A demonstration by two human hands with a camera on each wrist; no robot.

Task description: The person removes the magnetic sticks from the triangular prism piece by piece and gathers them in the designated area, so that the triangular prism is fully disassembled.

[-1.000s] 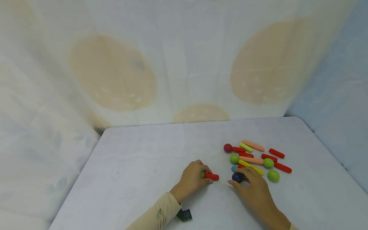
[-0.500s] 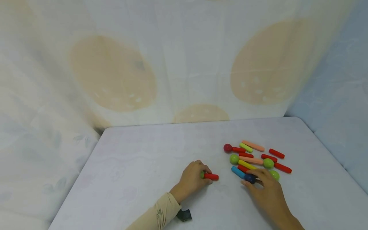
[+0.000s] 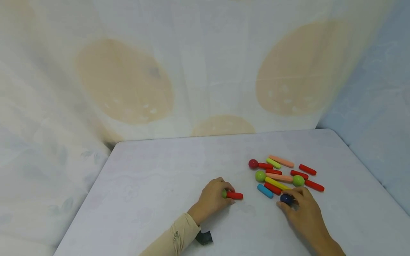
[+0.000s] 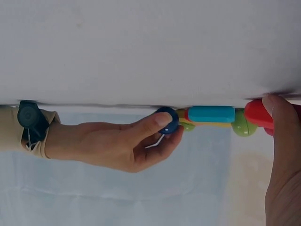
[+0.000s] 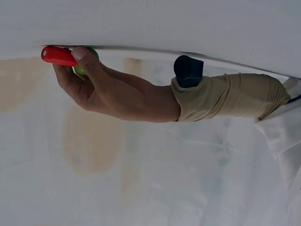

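My left hand (image 3: pixel 228 195) rests on the white table (image 3: pixel 160 199) and pinches a small green ball (image 3: pixel 224 194) with a short red stick (image 3: pixel 235 195) joined to it, pointing right. The right wrist view shows that left hand (image 5: pixel 80 59) with thumb and fingers round the green ball (image 5: pixel 82 68) and the red stick (image 5: pixel 57 55). My right hand (image 3: pixel 289 200) grips a dark blue ball (image 3: pixel 285 199) just below the pile of pieces. In the left wrist view the right hand (image 4: pixel 167 127) pinches the blue ball (image 4: pixel 168 120) beside a light blue stick (image 4: pixel 211 114).
A loose pile lies right of centre: a light blue stick (image 3: pixel 265 191), a maroon ball (image 3: pixel 253 163), two green balls (image 3: pixel 260 176), a yellow stick (image 3: pixel 277 184), peach sticks (image 3: pixel 281 161) and several red sticks (image 3: pixel 314 185). Draped fabric (image 3: pixel 205 71) rises behind and beside the table.
My right hand has carried the dark blue ball to the right, uncovering the light blue stick and now hiding a green ball. The left hand has stayed in place.
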